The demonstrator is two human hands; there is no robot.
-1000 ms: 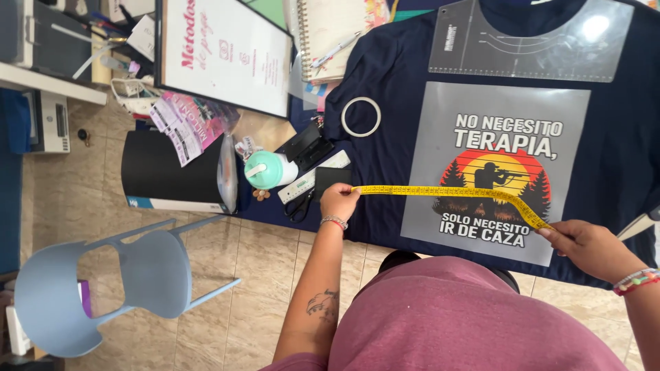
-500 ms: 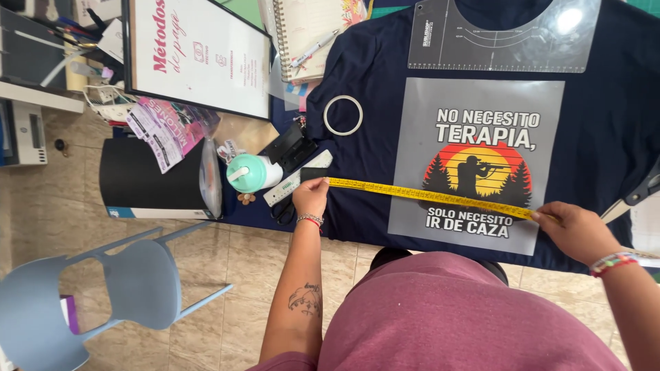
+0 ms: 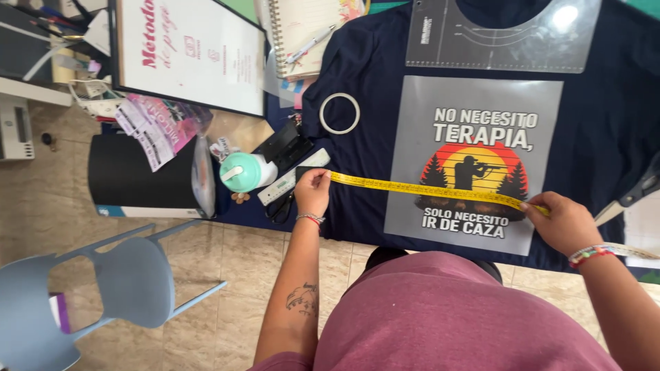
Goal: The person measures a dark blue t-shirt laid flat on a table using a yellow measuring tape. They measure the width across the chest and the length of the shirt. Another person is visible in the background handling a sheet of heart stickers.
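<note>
I have a yellow measuring tape (image 3: 430,189) stretched taut between my two hands across the navy T-shirt (image 3: 371,151) spread flat on the table. My left hand (image 3: 313,192) pinches the tape's left end against the shirt, close to the shirt's left edge, with my fingers curled down on it. My right hand (image 3: 564,223) is closed around the other end, at the lower right corner of the grey transfer sheet (image 3: 474,161), and the tape's loose tail trails away past my wrist to the right. Between my hands the tape slopes slightly, farther from me on the left and nearer on the right, and it crosses the lower part of the transfer sheet, just over the sunset-and-hunter print and above the bottom lines of lettering. A clear plastic alignment ruler (image 3: 502,34) lies on the far end of the shirt over the neck area. Just left of the sheet, farther out on the shirt, lies a ring of tape (image 3: 339,113). To the left of my left hand sit a mint-green bottle (image 3: 244,172) and a white ruler (image 3: 292,177). Farther left is a framed white sign (image 3: 189,55), and a grey chair (image 3: 103,288) stands on the tiled floor near me on the left.
</note>
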